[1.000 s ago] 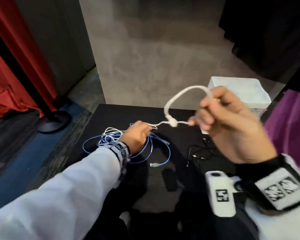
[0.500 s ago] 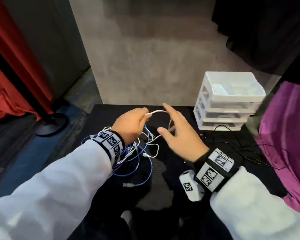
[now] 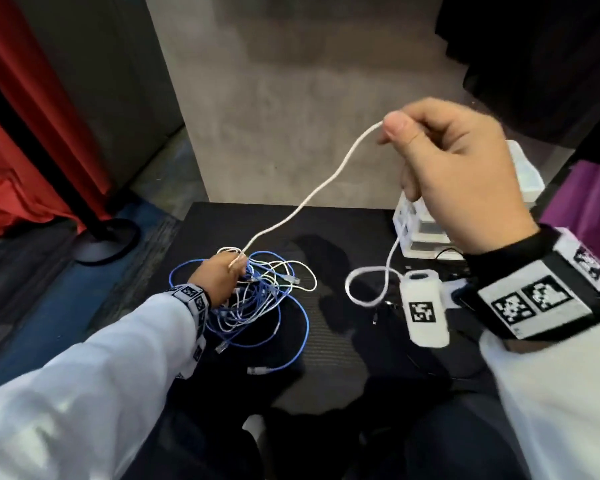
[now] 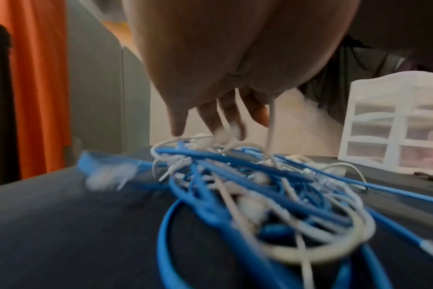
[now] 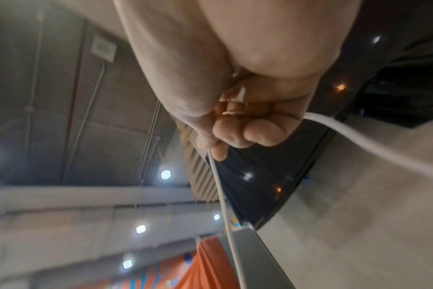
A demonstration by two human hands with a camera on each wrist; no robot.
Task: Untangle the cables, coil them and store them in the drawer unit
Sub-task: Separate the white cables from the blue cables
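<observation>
A tangle of blue and white cables (image 3: pixel 257 299) (image 4: pixel 247 185) lies on the black table top (image 3: pixel 326 358). My left hand (image 3: pixel 234 268) (image 4: pixel 223 121) is down on the tangle, fingers pointing into it, and holds the white cable (image 3: pixel 309 199) (image 4: pixel 272 121) where it leaves the heap. My right hand (image 3: pixel 392 133) (image 5: pixel 225 142) is raised high at the right and pinches that same white cable (image 5: pixel 225 205) between thumb and curled fingers. Its free end hangs below the hand in a loop (image 3: pixel 361 289). The white drawer unit (image 3: pixel 527 174) (image 4: pixel 393 135) stands at the back right, mostly hidden behind my right hand.
A thin black cable (image 3: pixel 444 251) lies in front of the drawer unit. A black stand base (image 3: pixel 104 240) and red curtain (image 3: pixel 32 133) are on the floor to the left. Purple cloth (image 3: pixel 589 202) hangs at the right edge. A concrete wall rises behind the table.
My right hand, open and low beside the left half a second ago, has closed on the white cable and risen up and right, drawing it out. My left hand dropped onto the tangle.
</observation>
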